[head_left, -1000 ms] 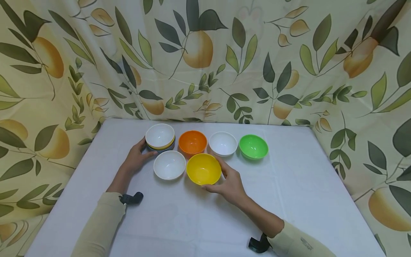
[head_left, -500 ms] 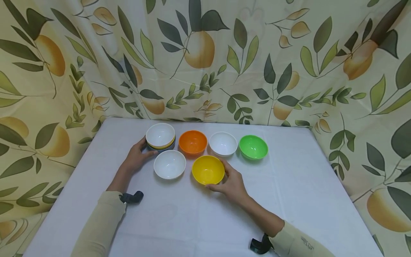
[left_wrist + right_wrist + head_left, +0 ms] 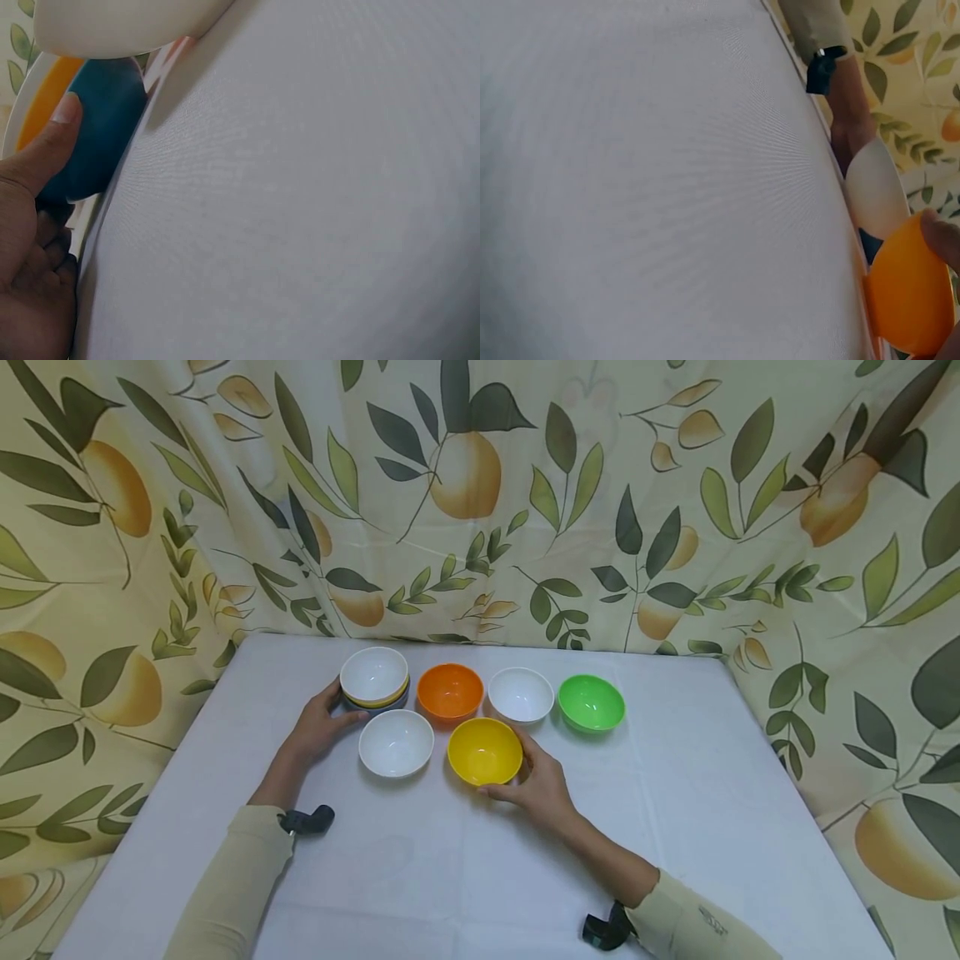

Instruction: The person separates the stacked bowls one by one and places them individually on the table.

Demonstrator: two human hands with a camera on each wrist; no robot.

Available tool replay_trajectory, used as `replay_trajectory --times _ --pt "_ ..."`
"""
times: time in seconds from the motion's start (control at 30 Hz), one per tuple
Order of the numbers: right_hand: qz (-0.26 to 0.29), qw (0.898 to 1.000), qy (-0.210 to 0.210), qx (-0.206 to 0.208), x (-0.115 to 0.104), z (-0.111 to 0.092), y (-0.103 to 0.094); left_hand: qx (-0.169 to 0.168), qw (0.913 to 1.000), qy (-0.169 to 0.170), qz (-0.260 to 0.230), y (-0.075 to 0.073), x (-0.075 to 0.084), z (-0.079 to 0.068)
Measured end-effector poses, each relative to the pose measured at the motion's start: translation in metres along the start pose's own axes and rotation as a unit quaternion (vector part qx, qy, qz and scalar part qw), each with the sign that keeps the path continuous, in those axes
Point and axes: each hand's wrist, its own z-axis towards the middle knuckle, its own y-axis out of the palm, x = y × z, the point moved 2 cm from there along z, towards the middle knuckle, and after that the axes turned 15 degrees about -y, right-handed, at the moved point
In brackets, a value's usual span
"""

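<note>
At the back left of the table stands a nested stack of bowls, a white bowl (image 3: 375,674) on top, a yellow one below it and a blue bowl (image 3: 105,127) at the bottom. My left hand (image 3: 318,727) grips this stack from its left side, the thumb lying on the blue bowl. A separate yellow bowl (image 3: 484,752) is upright in front of the back row, held at its right side by my right hand (image 3: 542,787) between thumb and fingers. Left of that bowl, a single white bowl (image 3: 396,743) sits apart from both hands.
Along the back, right of the stack, are an orange bowl (image 3: 450,692), another white bowl (image 3: 521,695) and a green bowl (image 3: 592,703). A white cloth covers the table (image 3: 420,877). Behind it hangs a fruit-and-leaf patterned curtain (image 3: 465,585).
The yellow bowl in my right hand has shifted slightly right, away from the single white bowl. My left hand has stayed on the stack.
</note>
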Motion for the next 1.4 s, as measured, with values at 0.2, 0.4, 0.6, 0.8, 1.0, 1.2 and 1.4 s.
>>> replay_trajectory --times 0.2,0.4,0.6,0.8,1.0,1.2,1.4 --pt "0.011 1.0 0.004 0.002 0.0005 0.0005 0.0013 -0.001 1.0 0.003 -0.001 -0.0005 0.0001 -0.0003" --pt "0.02 1.0 0.0 0.003 -0.0002 0.001 0.0022 -0.001 1.0 -0.002 -0.003 0.0 -0.0002 0.0" --pt "0.025 1.0 0.0 0.004 0.0002 0.0009 0.0022 0.001 1.0 0.001 0.002 -0.0001 -0.0005 0.0006" --pt "0.022 1.0 0.003 0.003 0.0016 0.0001 0.0016 0.0 1.0 -0.007 0.006 -0.0002 -0.0001 0.0007" --pt "0.019 1.0 0.009 0.004 0.0011 -0.0003 0.0011 -0.001 0.9999 -0.006 0.009 -0.0006 0.0003 0.0017" --pt "0.026 1.0 0.002 0.003 0.0002 0.0003 0.0015 0.001 0.9999 -0.011 0.009 -0.0005 0.001 0.002" --pt "0.015 1.0 0.012 -0.003 -0.0017 -0.0004 -0.0017 0.002 0.9999 -0.008 0.007 -0.0001 0.0008 0.0002"
